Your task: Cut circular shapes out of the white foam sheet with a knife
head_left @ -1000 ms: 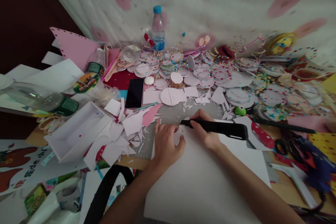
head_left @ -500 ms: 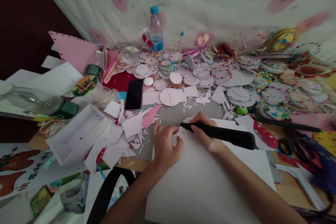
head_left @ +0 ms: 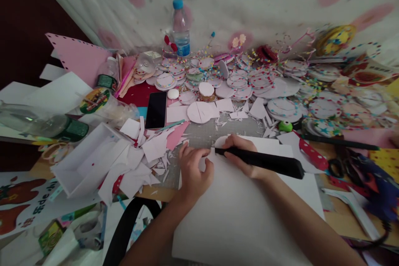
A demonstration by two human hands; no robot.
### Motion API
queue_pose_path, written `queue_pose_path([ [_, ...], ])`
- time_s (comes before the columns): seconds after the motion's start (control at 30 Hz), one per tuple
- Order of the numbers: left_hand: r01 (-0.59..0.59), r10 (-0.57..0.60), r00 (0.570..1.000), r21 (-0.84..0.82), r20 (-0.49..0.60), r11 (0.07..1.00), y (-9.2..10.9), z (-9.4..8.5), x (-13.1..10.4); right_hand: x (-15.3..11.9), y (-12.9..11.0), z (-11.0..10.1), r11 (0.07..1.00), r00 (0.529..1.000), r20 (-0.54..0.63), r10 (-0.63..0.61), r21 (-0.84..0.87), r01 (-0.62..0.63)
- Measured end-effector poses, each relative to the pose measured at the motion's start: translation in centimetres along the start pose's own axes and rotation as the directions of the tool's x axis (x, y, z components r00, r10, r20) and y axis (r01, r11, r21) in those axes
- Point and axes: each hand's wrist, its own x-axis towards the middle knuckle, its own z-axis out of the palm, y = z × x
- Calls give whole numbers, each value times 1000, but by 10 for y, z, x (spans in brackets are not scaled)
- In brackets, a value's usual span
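My right hand (head_left: 241, 156) is closed round a long black-handled cutter knife (head_left: 268, 163), which lies slanted with its thin tip pointing left. That tip rests at the upper edge of a large white sheet of paper (head_left: 224, 216). Beside the tip, my left hand (head_left: 195, 170) presses on the sheet with fingers apart, holding nothing. Under the sheet is a grey cutting mat (head_left: 202, 133), partly hidden. More white paper (head_left: 305, 191) lies beneath my right forearm.
Paper scraps (head_left: 156, 145) and a white box (head_left: 90, 162) lie left. A phone (head_left: 156, 110) and a round white disc (head_left: 199, 112) are ahead. Decorated discs (head_left: 237, 81) pile up behind, near a water bottle (head_left: 181, 29). Scissors (head_left: 338, 168) lie right.
The view has shifted slightly, so the table's things appear a little further left and higher. The knife tip has moved slightly toward me along the sheet; my left hand stays pressed down.
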Motion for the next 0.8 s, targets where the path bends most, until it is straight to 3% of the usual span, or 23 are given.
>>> queue_pose_path([
  [0.17, 1, -1, 1000, 12, -2, 1000, 0, 0, -1, -1, 1, 1, 999, 999, -16, -41, -3, 41],
  [0.37, 9, -9, 1000, 4, 0, 1000, 1, 0, 0, 0, -2, 1, 997, 998, -22, 53, 53, -52],
  [0.5, 7, -7, 1000, 1, -11, 1000, 1, 1, 1, 0, -2, 1, 1000, 1000, -8, 5, 24, -4],
  [0.8, 8, -8, 1000, 20, -14, 1000, -1, 3, 2, 1, 19, 0, 988, 999, 24, 33, 153, -37],
])
